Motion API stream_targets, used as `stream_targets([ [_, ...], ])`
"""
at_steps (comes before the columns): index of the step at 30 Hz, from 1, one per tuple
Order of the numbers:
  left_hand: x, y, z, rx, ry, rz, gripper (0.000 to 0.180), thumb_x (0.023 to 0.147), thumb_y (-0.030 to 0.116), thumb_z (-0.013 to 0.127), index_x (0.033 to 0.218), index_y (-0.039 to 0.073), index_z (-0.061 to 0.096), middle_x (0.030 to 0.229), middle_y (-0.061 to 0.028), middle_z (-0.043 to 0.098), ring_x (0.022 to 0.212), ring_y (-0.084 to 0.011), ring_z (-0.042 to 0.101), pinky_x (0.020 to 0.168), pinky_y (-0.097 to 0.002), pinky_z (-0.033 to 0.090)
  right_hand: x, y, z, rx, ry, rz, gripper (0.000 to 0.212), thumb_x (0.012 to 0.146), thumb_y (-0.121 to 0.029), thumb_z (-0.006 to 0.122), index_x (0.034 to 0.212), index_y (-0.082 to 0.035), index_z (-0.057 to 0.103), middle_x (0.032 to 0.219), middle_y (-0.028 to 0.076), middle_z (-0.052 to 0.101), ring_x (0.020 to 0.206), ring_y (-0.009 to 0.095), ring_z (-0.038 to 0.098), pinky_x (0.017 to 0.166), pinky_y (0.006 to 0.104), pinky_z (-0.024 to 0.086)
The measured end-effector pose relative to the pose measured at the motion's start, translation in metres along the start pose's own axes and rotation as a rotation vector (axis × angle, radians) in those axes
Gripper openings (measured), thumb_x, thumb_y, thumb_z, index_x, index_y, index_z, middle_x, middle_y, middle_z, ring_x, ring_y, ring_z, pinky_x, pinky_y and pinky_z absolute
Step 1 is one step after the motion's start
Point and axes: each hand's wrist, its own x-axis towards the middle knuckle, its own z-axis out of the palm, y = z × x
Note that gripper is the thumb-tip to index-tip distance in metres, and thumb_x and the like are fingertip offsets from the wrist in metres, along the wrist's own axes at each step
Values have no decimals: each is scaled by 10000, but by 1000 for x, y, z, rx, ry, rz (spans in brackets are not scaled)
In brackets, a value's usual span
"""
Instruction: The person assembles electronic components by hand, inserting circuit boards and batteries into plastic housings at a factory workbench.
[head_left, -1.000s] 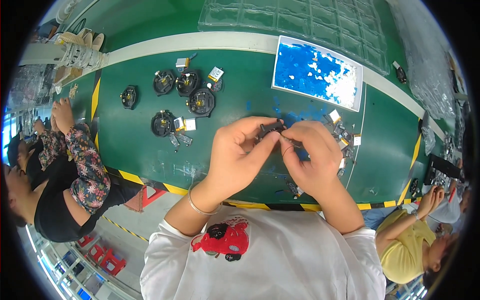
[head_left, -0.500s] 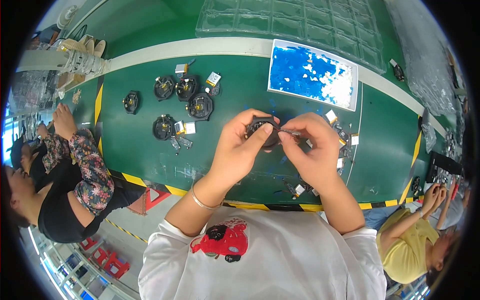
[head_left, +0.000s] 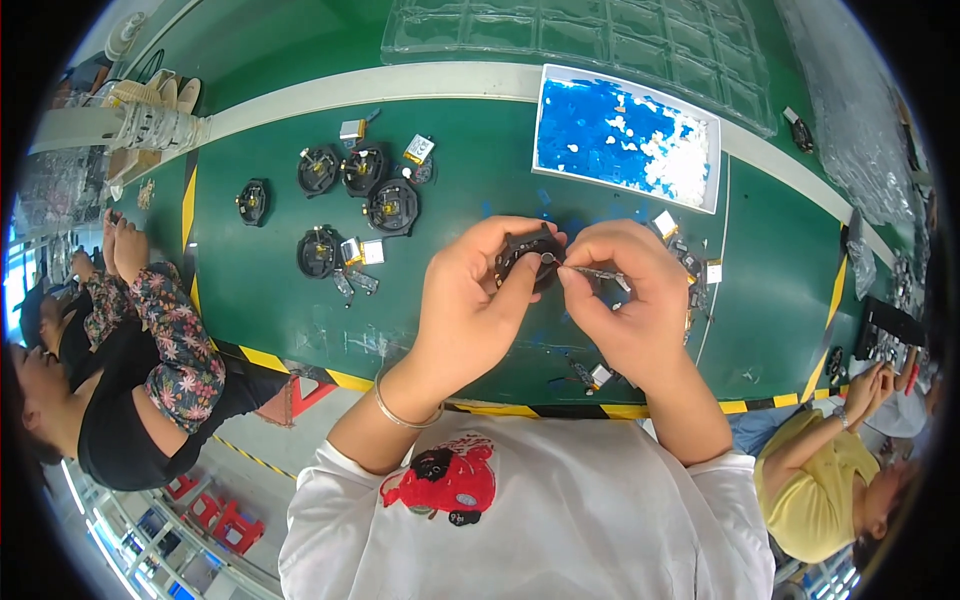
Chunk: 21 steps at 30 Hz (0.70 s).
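Above the middle of the green table (head_left: 280, 300), my left hand (head_left: 465, 295) grips a black round housing (head_left: 530, 241), its thumb pressed across the open inside. Close on its right, my right hand (head_left: 632, 290) is closed in a pinch on a thin, greyish electronic part (head_left: 606, 274). The part's inner end reaches the housing's right edge; whether it is joined there is too small to tell. Several similar black housings (head_left: 392, 207) lie apart at the left, among flat silver batteries (head_left: 420, 150) and small dark parts (head_left: 361, 281).
Beyond my hands sits a white box (head_left: 717, 170) of small blue and white pieces. Clear plastic trays (head_left: 600, 40) lie past the pale divider (head_left: 380, 85). More batteries (head_left: 665, 224) and loose parts lie right of my hand. Co-workers sit at the left (head_left: 110, 410) and right (head_left: 815, 490).
My left thumb has shifted slightly on the housing, and a small ring-like spot shows beside its tip. The part in my right hand now extends further out to the right.
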Motion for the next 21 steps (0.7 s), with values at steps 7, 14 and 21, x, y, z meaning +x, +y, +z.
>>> stream_targets([
  [7,-2,-6,0,228,32,162,233,866,-72,521,1087,-43,589,1023,-108,662,875,-124,635,742,-252,530,0,1,4,-102,32,-34,145,671,47,682,790,-8,619,817,84,615,739,188,586,629,276,472],
  [14,-2,-1,-3,178,-37,143,248,873,-71,531,1115,-45,575,1088,-122,638,903,-129,623,762,-260,540,0,4,8,-132,76,-126,145,674,49,692,787,-9,622,800,94,617,703,194,589,599,269,473],
  [21,3,1,-8,-105,-34,-49,177,896,16,567,1071,-4,585,1005,-49,648,856,-91,614,655,-232,522,0,9,8,-238,71,-363,145,692,49,710,805,4,630,792,114,625,701,215,618,594,275,488],
])
